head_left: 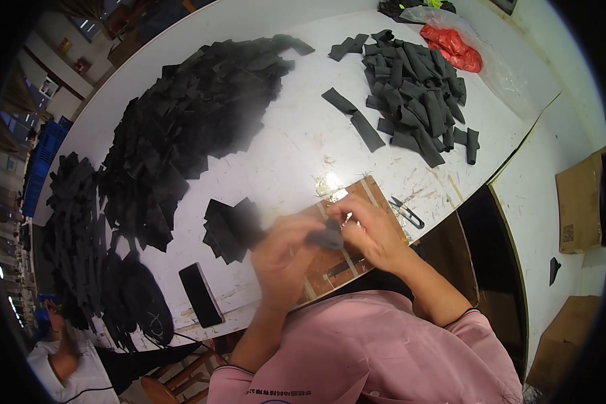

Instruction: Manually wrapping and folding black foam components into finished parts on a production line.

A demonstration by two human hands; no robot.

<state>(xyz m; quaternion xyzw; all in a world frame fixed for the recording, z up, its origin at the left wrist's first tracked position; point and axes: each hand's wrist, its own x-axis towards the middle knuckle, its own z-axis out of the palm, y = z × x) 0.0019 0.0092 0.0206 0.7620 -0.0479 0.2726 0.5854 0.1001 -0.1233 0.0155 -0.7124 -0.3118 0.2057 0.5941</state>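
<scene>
Both my hands meet over a brown wooden board (361,197) at the table's front edge. Between them is a small dark grey fabric piece (326,238), folded or curled and partly covered by fingers. My left hand (284,248) is blurred, its fingers closed on the left side of the fabric. My right hand (377,232) pinches the other side with thumb and fingers. A short stack of flat dark fabric pieces (227,232) lies left of my left hand. Thread snips (408,213) rest just right of the board.
A large heap of flat dark fabric pieces (195,101) covers the far left. Tube-like grey pieces (417,94) are piled far right, near a red bag (451,47). A phone (200,295) lies front left. Cardboard boxes (579,202) stand right; another person's arm (62,347) shows lower left.
</scene>
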